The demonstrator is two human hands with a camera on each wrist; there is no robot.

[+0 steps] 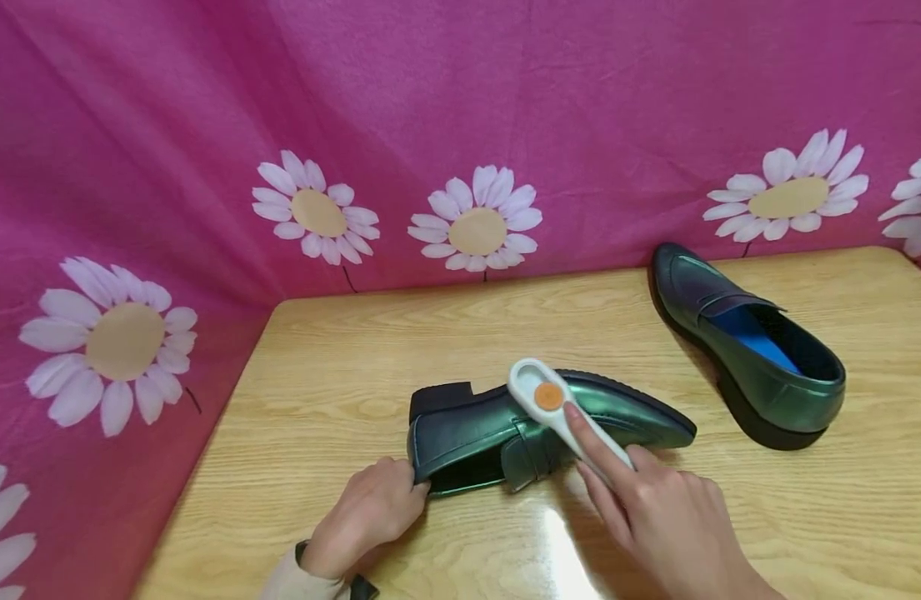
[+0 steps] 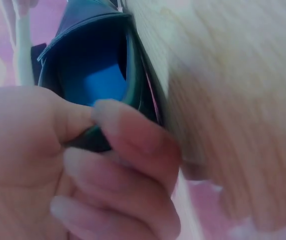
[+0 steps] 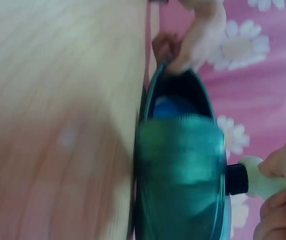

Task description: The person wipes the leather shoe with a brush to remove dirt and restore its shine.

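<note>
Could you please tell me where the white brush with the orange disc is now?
In the head view, the white brush with the orange disc is just right of centre, in the right hand, over the tipped shiny green loafer.

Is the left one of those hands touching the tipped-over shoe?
Touching. The left wrist view shows the left hand gripping the shoe by its heel end, thumb at the rim.

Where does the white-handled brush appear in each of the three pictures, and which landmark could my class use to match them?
Head: the white-handled brush is just right of centre, below mid-height.
Left wrist: the white-handled brush is at upper left, partly cut off by the hand.
Right wrist: the white-handled brush is at the right, below mid-height.
Shared landmark: the green shoe, held at its heel end by the left hand.
</note>
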